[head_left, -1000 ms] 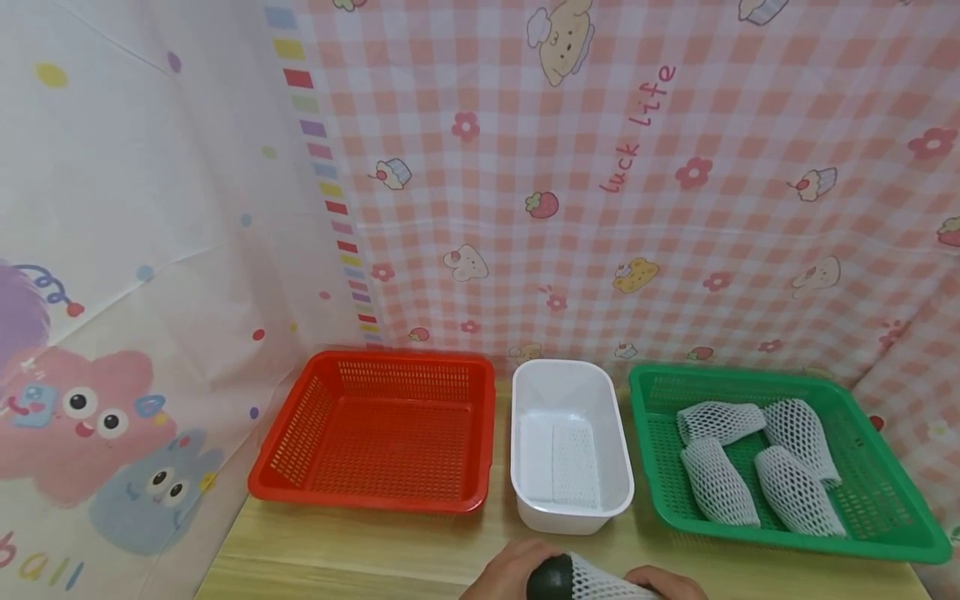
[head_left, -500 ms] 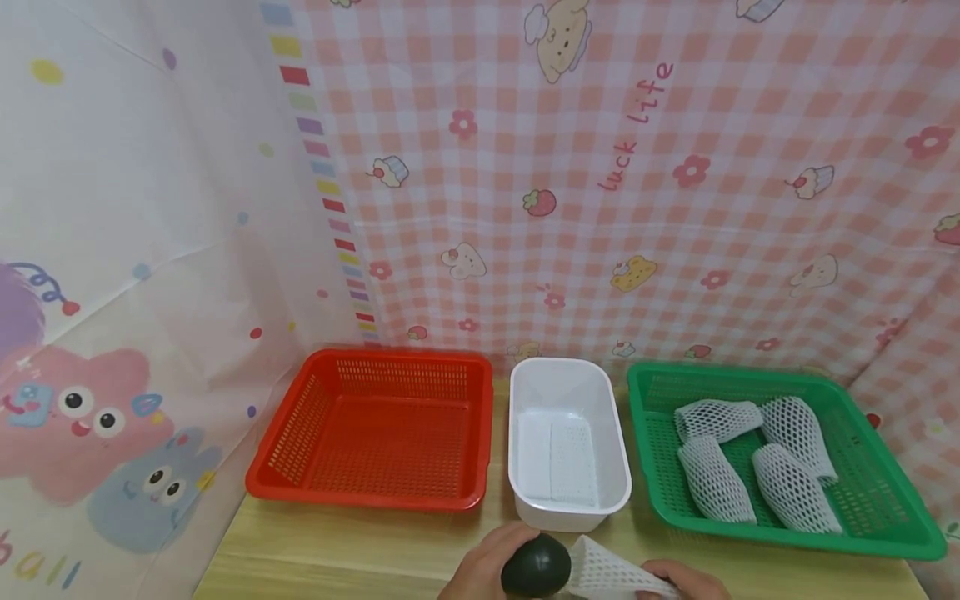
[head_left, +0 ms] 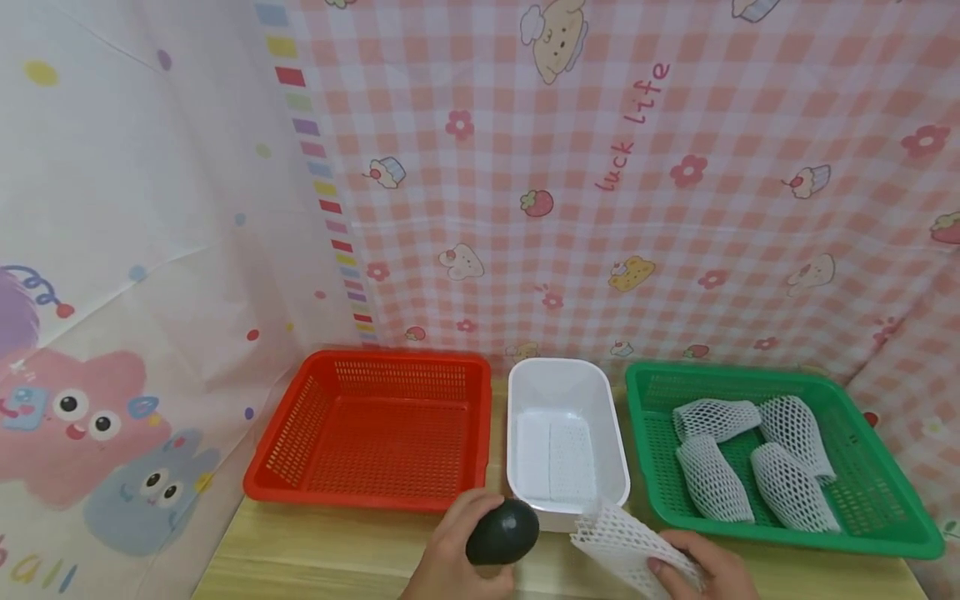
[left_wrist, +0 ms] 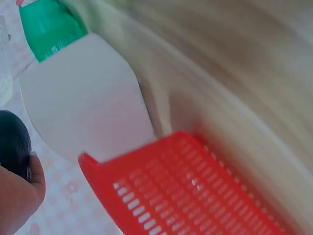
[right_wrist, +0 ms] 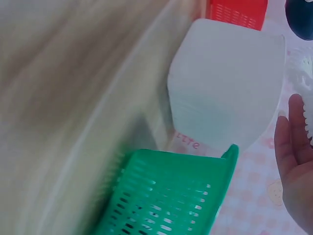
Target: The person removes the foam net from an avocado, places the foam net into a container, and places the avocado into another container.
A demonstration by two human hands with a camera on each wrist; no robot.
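In the head view my left hand (head_left: 461, 550) grips a dark green, shiny avocado (head_left: 504, 532), its thumb beneath and its fingers over the left side. To the right, my right hand (head_left: 708, 567) pinches a white foam net sleeve (head_left: 626, 542), which hangs flattened and slants up to the left. A gap separates the avocado from the sleeve. Both hands are above the table in front of the white bin (head_left: 566, 450). The left wrist view shows part of the avocado (left_wrist: 13, 142) at its left edge; the sleeve (right_wrist: 307, 93) is partly cut off in the right wrist view.
A red basket (head_left: 258, 483) with nothing visible inside stands left of the bin. On the right, a green basket (head_left: 918, 533) holds several net-wrapped pieces (head_left: 795, 492). The wooden table (head_left: 300, 550) meets a checked cloth (head_left: 487, 208) behind.
The avocado has come out of the net sleeve. My left hand moved left and up with it, while my right hand moved slightly right, holding the sleeve.
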